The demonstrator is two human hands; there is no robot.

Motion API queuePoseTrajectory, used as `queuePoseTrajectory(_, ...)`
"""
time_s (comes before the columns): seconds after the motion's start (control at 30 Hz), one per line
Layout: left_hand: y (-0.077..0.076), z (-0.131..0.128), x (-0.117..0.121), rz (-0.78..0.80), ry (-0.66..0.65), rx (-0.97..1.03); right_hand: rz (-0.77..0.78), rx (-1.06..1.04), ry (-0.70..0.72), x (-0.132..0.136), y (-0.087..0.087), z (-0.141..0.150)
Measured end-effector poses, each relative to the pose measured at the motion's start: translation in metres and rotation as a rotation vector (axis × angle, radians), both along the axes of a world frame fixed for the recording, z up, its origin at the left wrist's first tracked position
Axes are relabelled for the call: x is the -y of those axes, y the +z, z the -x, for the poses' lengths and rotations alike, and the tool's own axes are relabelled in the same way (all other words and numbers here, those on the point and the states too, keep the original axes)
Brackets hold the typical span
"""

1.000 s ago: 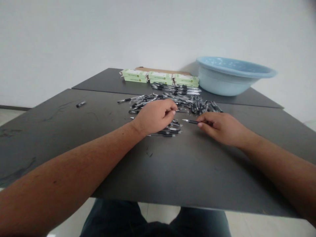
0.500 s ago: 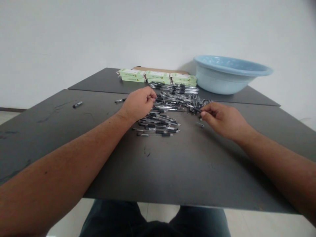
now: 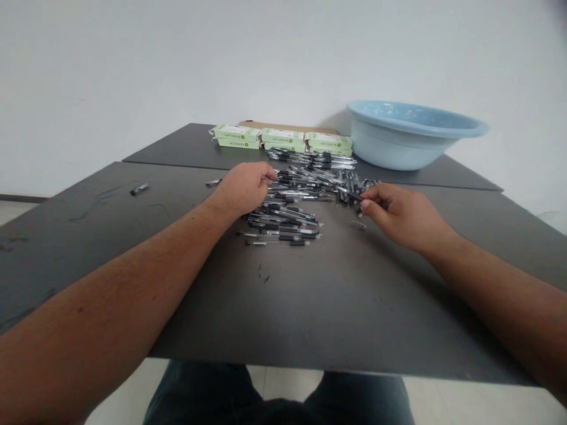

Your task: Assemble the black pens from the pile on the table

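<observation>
My left hand (image 3: 248, 186) is closed in a pinch above the left side of a pile of clear pens with black grips (image 3: 283, 224). What its fingertips hold, if anything, is hidden. One pen end (image 3: 213, 183) pokes out to the left of that hand. On the other side, my right hand (image 3: 401, 213) pinches a short, dark pen cap (image 3: 353, 194) between thumb and forefinger, at the edge of a heap of small caps (image 3: 349, 178). Just below those fingers a clear cap (image 3: 359, 225) lies by itself on the table.
Behind the pile lie neat rows of pens (image 3: 334, 160). Green-and-white boxes (image 3: 283, 137), stacked in pairs, stand farther back, with a large light-blue basin (image 3: 398, 144) at the back right. A single cap (image 3: 140, 189) rests at the left of the dark table (image 3: 283, 319).
My left hand has shifted slightly to the left and its fingertips have drawn in. The right hand stays almost still with the cap in its pinch.
</observation>
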State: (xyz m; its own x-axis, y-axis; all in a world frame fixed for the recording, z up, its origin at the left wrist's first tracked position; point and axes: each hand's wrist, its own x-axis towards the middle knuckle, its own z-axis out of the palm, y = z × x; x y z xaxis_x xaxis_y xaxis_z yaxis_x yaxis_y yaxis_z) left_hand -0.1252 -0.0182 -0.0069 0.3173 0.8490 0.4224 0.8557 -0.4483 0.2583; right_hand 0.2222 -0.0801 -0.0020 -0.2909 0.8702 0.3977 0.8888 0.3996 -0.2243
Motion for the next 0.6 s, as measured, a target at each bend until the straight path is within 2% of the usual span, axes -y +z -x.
queuePoseTrajectory(0.2, 0.0021, 0.0093, -0.0034, 0.089, 0.043, -0.058, -0.021, 0.000, 0.017, -0.0005, -0.0006, -0.0013)
queuePoseTrajectory(0.6, 0.0040, 0.0098, -0.0052, 0.077, -0.018, -0.316, 0.017, -0.001, -0.007, -0.0001, 0.0004, 0.0000)
